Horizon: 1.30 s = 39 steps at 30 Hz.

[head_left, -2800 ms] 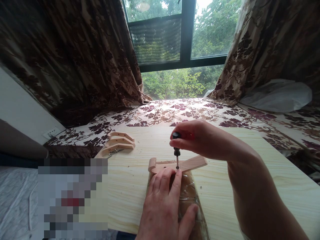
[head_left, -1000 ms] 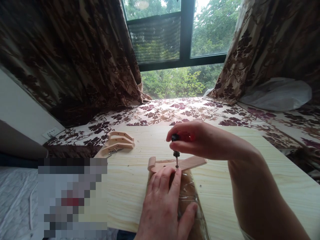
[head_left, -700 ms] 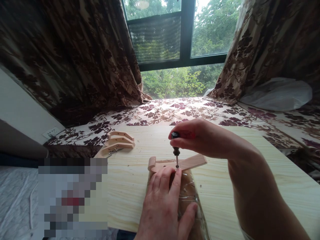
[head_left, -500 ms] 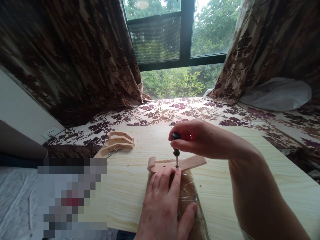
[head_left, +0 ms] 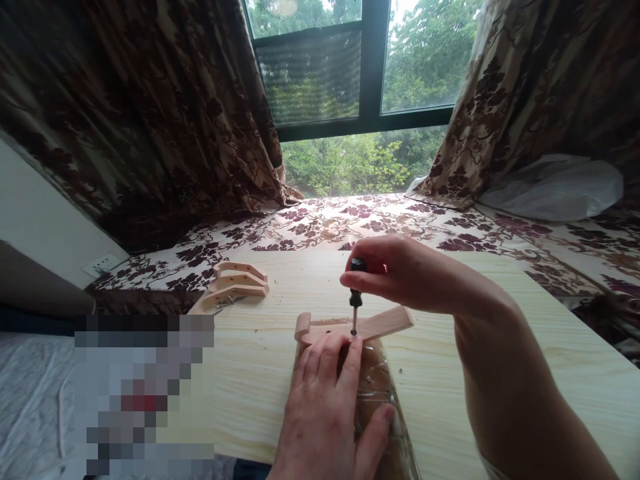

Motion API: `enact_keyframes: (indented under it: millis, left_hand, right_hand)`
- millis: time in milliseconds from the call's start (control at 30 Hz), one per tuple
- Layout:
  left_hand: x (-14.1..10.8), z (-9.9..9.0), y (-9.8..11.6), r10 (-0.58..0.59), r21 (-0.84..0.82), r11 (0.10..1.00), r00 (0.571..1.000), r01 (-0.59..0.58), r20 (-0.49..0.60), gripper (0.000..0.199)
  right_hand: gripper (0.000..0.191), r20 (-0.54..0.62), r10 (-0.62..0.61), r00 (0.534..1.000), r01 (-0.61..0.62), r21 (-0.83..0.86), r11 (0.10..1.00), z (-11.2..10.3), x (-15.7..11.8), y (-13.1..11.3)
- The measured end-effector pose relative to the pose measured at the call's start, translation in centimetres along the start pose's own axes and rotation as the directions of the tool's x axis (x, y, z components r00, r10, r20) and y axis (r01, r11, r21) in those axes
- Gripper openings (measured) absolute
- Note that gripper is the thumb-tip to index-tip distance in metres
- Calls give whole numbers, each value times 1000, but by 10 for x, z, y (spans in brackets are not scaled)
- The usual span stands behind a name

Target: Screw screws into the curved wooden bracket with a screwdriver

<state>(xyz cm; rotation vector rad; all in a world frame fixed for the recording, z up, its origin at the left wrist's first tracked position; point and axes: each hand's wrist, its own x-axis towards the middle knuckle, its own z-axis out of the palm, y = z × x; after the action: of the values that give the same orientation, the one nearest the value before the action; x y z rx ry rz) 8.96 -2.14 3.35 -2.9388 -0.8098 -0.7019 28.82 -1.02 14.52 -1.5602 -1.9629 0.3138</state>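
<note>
My right hand [head_left: 387,267] grips the black handle of a screwdriver [head_left: 357,283] held nearly upright. Its tip meets a dark screw head in a curved pale wooden piece [head_left: 385,324]. That piece has a hooked left end and a straight right end. It lies across the far end of a brown block [head_left: 375,387] wrapped in shiny clear plastic. Stretched out over block and wood, my left hand [head_left: 325,400] lies flat with its fingers apart. The index fingertip rests beside the screwdriver tip. The palm hides part of the block.
Several similar wooden pieces [head_left: 240,283] lie at the table's far left, with thin metal bits [head_left: 227,303] beside them. The pale wooden table [head_left: 450,387] meets a floral-covered ledge [head_left: 345,227] below the window. A white plastic bag [head_left: 555,189] sits at the right. A blurred patch covers the lower left.
The screwdriver's handle has tilted slightly to the right and my right hand has shifted a little with it. My left hand and the wooden piece stay in place.
</note>
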Motion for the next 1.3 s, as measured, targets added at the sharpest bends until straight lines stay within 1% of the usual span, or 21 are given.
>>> enact_keyframes:
  millis: [100, 167, 200, 267, 367, 433, 500, 567, 633, 700, 767, 900, 967, 1033, 1100, 1167, 1233, 1300]
  left_hand:
    - [0, 1, 0, 14, 1, 1000, 1000, -14, -7, 62]
    - [1, 1, 0, 9, 0, 1000, 1000, -9, 0, 63]
    - [1, 1, 0, 5, 0, 1000, 1000, -5, 5, 63]
    - [0, 1, 0, -4, -3, 1000, 1000, 4, 7, 63]
    - [0, 0, 1, -3, -9, 1000, 1000, 3, 4, 62]
    - [-1, 0, 1, 3, -11, 1000, 1000, -3, 2, 62]
    - [-1, 0, 0, 8, -8, 1000, 1000, -8, -11, 62]
    - [0, 0, 0, 13, -5, 1000, 999, -14, -33, 61]
    - [0, 0, 0, 20, -4, 1000, 999, -20, -39, 61]
    - [1, 0, 0, 12, -4, 1000, 1000, -13, -28, 62]
    - [1, 0, 1, -1, -2, 1000, 1000, 1, -11, 62]
    - [1, 0, 2, 9, 3, 1000, 1000, -9, -19, 62]
    - [2, 1, 2, 12, 4, 1000, 1000, -12, -22, 62]
    - [1, 1, 1, 4, 3, 1000, 1000, -4, -13, 62]
    - [1, 1, 1, -1, 0, 1000, 1000, 1, -5, 63]
    - [0, 1, 0, -4, -4, 1000, 1000, 4, 4, 63]
    - [0, 0, 0, -10, -8, 1000, 1000, 10, 9, 63]
    - [-1, 0, 0, -12, -8, 1000, 1000, 12, 10, 63]
  right_hand:
    - [14, 111, -50, 993, 39, 99, 994, -3, -3, -4]
    - [15, 175, -97, 980, 65, 178, 982, -3, -5, -5]
    - [16, 187, -109, 976, 70, 201, 977, -3, -5, -4]
    - [22, 161, -94, 982, 62, 193, 979, 0, -3, -1]
    - [29, 46, -36, 998, 32, 83, 996, 4, 2, 3]
    - [31, -4, -25, 1000, 25, 29, 999, 4, 4, 3]
    - [25, 11, -37, 999, 37, 46, 998, 3, 3, 0]
    - [15, 63, -61, 996, 55, 105, 993, 0, 1, -2]
    - [14, 117, -87, 989, 66, 170, 983, -1, -2, -4]
    - [14, 143, -95, 985, 64, 206, 976, -1, -4, -3]
    - [18, 129, -87, 988, 59, 205, 977, 1, -3, 0]
    - [25, 40, -36, 999, 31, 118, 992, 4, 1, 4]
    - [25, 17, -20, 1000, 19, 85, 996, 3, 1, 4]
    - [20, 40, -35, 999, 30, 101, 994, 1, 0, 1]
    - [15, 105, -75, 992, 57, 167, 984, -1, -3, -2]
    - [17, 152, -114, 982, 76, 234, 969, -3, -4, -3]
    - [19, 151, -122, 981, 81, 254, 964, -3, -4, -2]
    - [21, 104, -103, 989, 78, 221, 972, -1, -2, 1]
